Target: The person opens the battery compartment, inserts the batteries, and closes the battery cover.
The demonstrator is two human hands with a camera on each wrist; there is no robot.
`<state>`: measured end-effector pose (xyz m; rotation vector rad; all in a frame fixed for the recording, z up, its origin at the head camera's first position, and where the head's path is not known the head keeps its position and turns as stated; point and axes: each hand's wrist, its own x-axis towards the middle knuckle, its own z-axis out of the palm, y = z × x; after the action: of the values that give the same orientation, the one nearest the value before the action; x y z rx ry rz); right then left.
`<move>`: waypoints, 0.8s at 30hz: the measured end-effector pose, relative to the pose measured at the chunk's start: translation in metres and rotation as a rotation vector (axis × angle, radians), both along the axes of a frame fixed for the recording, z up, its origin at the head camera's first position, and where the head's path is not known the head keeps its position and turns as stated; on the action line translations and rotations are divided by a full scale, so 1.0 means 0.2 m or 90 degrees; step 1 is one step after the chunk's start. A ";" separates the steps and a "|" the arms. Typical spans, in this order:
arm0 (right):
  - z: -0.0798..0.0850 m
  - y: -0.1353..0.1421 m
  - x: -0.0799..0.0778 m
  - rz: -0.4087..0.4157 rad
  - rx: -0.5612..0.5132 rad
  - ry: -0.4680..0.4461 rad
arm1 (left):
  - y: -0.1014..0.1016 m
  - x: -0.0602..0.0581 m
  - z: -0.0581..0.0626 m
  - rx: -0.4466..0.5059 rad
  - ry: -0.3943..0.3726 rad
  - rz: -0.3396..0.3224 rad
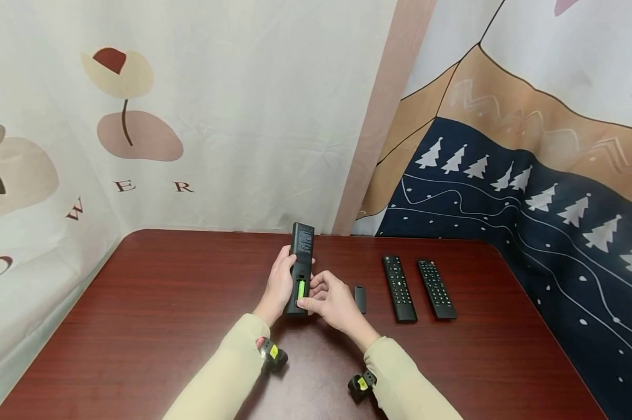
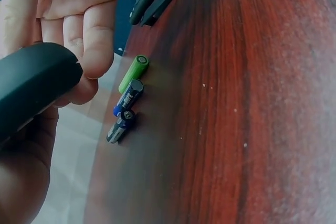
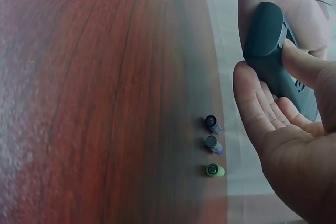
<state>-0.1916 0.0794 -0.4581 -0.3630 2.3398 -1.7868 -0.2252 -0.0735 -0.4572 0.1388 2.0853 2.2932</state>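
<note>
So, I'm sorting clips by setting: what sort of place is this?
Probably an indoor corner arranged for filming: a wood-grain table stands in front of a flower-print hanging, and small wrist cameras are worn over the sleeves.

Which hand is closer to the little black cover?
Right. The right hand is just beside the cover; the left hand is farther left, holding a remote.

place: indoors, home-like | signs: printed curtains [image 1: 269,105], wood-grain table [image 1: 153,326]

The left tabletop [image 1: 153,303] leaves passing room; a cover [image 1: 360,299] and two remotes [image 1: 399,289] obstruct the right.
</note>
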 end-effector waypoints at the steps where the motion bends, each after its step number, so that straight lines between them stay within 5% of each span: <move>1: 0.00 0.00 0.00 0.003 0.000 0.000 | 0.00 0.00 0.00 0.000 -0.002 0.002; 6: -0.01 0.02 -0.01 0.003 0.006 0.019 | -0.01 0.01 -0.01 0.012 -0.003 0.005; 24: 0.00 0.09 -0.05 -0.041 0.185 0.166 | -0.03 0.00 -0.01 0.023 -0.017 0.008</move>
<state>-0.2021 0.0973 -0.4588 -0.5063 2.7723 -1.4673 -0.2243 -0.0795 -0.4585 0.0957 2.0393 2.3262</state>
